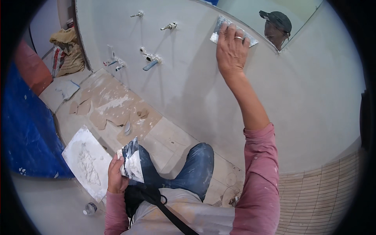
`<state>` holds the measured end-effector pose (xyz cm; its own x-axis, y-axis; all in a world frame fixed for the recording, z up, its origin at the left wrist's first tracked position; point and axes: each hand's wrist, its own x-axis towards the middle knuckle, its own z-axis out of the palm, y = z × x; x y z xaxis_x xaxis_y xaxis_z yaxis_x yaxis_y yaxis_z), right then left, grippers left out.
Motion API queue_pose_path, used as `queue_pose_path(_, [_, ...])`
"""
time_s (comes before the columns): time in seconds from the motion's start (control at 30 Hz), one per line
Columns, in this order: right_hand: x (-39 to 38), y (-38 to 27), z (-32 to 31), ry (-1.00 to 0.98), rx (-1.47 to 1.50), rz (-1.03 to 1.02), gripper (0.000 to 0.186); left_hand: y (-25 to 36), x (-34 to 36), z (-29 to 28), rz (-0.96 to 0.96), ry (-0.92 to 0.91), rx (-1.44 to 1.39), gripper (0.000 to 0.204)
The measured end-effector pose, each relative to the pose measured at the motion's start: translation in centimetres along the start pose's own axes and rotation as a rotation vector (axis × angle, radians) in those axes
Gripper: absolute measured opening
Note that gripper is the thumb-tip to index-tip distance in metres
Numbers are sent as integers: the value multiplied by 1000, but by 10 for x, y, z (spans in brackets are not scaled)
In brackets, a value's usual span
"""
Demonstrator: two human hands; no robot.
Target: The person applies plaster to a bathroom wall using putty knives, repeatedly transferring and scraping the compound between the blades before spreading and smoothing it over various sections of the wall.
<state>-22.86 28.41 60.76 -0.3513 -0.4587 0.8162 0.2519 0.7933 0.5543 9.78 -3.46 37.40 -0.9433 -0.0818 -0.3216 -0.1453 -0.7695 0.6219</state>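
Observation:
My right hand (234, 53) is raised to the grey-white wall (301, 102), its fingers closed on a wide putty knife (216, 34) whose blade lies against the surface. White filler coats part of that blade, and my fingers hide its handle. Low on the left, my left hand (116, 175) grips a second putty knife (133, 161), tilted up and smeared with white filler. Beside that hand, a white board (73, 150) carries a spread heap of white filler (89, 166).
Pipe stubs (150, 64) and valve stems (169, 26) stick out of the wall. Brown cardboard (107, 90) covers the floor, with torn pieces on it. A blue sheet (27, 129), a sack (70, 58) and a plastic bottle (90, 208) are at the left. A capped head (280, 21) shows beyond the wall's edge.

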Motion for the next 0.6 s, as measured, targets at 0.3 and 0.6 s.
queue_pose_path(0.3, [-59,-52,-16,-261,136,-136,44,5,-8,9,31,-49,-18,35])
queue_pose_path(0.6, [7,-1,-6,-26,51,3,45,2,-4,9,5,0,-10,34])
